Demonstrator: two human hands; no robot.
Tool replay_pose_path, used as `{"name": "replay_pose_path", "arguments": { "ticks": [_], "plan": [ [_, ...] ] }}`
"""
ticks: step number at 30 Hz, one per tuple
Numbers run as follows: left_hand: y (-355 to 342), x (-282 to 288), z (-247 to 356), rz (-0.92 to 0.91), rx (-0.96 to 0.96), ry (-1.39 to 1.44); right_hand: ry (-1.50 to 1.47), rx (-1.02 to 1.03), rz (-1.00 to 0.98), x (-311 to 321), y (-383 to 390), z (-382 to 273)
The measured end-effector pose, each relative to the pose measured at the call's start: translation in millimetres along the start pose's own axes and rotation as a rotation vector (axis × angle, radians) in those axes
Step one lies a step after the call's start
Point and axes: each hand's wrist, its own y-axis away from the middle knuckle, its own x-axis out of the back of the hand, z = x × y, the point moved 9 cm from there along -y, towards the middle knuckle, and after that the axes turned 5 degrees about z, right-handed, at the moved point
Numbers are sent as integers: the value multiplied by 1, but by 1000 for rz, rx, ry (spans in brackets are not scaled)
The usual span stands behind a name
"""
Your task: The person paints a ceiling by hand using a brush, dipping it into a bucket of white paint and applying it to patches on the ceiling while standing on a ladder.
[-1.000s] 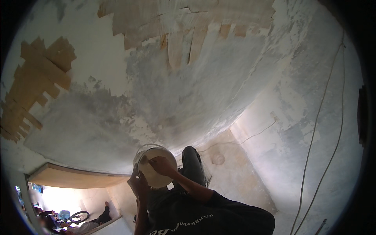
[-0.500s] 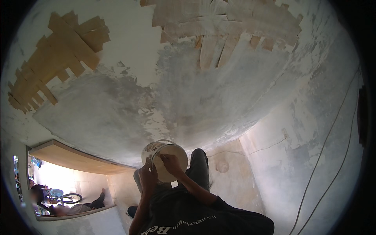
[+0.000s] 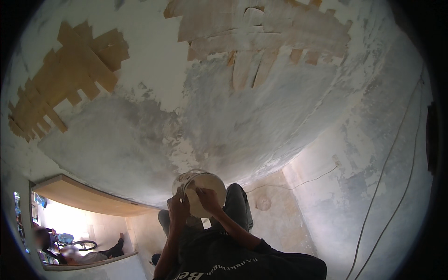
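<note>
A pale bucket [image 3: 215,181] with a thin handle stands tilted between my knees, its round mouth toward me. At its left rim, my left hand [image 3: 178,207] is closed on the edge. Over the mouth is my right hand [image 3: 208,200], fingers curled together near the inside of the bucket. What those fingers hold, if anything, is too small to make out. The bucket's contents look off-white and cannot be told apart from its inner wall.
Ahead stands a grey, patchily plastered wall [image 3: 242,126] with brown strips [image 3: 81,56] on its upper part. A wooden door [image 3: 93,193] is at left, with people and a bicycle [image 3: 84,245] beyond the opening. Cables [image 3: 382,172] hang along the right wall.
The view has shifted slightly, and the wall strips sit a little lower. My right hand has moved slightly at the bucket's mouth; the left keeps hold of the rim.
</note>
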Motion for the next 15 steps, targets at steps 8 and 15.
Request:
{"name": "replay_pose_path", "arguments": {
  "ticks": [8, 15],
  "plan": [
    [-12, -7, -13, 37, -29, 67, -32, -89, -56, 21, 13, -5],
    [-21, -20, -32, -41, 32, 220, -56, -150, -64, 46, 29, -18]
  ]
}}
